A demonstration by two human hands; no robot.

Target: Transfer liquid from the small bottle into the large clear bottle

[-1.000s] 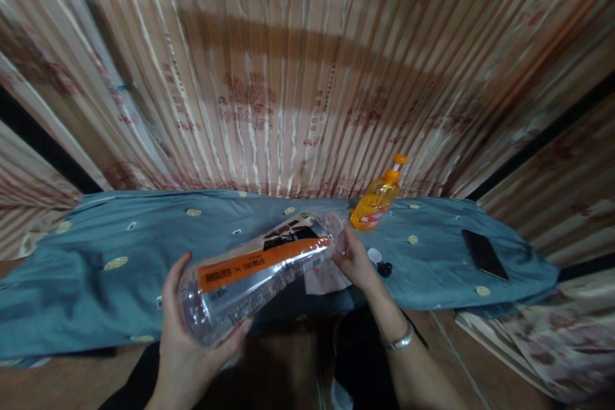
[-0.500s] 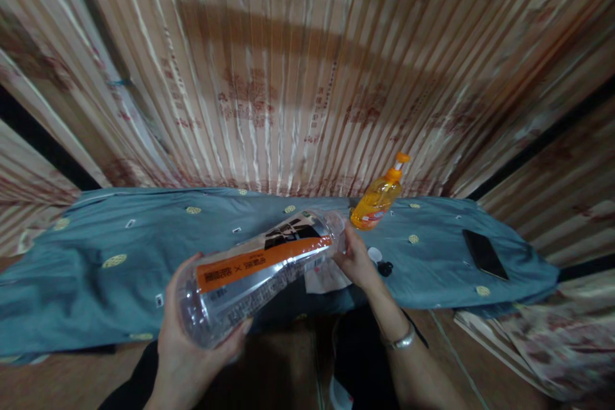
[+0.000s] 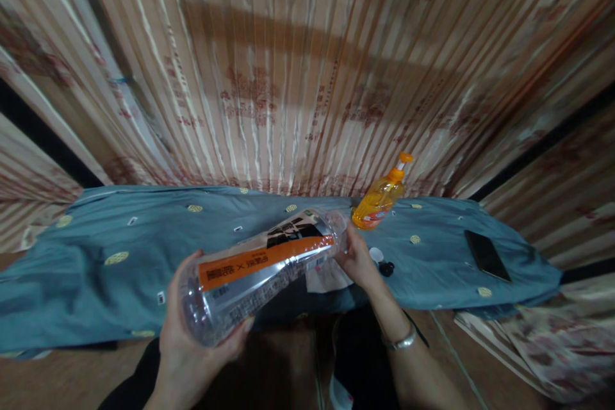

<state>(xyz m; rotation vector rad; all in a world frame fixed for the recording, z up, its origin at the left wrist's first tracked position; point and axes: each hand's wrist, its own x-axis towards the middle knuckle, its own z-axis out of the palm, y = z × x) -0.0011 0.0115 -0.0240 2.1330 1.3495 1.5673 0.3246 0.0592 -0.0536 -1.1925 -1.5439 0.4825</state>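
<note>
A large clear plastic bottle [image 3: 269,272] with an orange, black and silver label lies slantwise in the air between my two hands. My left hand [image 3: 192,339] grips its wide base, fingers behind and thumb along the lower side. At the narrow neck end, my right hand [image 3: 356,259] is closed round the bottle; part of its fingers is hidden behind the neck. The bottle looks see-through at both ends. Beneath its neck side lies a white paper or cloth piece [image 3: 329,278] on the blue-green cloth [image 3: 144,237].
A pump bottle of orange liquid [image 3: 379,204] stands tilted in view behind my right hand. Right of that hand are a white round cap [image 3: 376,255] and a small black object [image 3: 386,268]. A dark phone [image 3: 486,255] lies further right. Patterned curtains [image 3: 288,77] hang behind.
Almost nothing differs. The whole view has shifted very slightly; both hands keep the same hold on the bottle.
</note>
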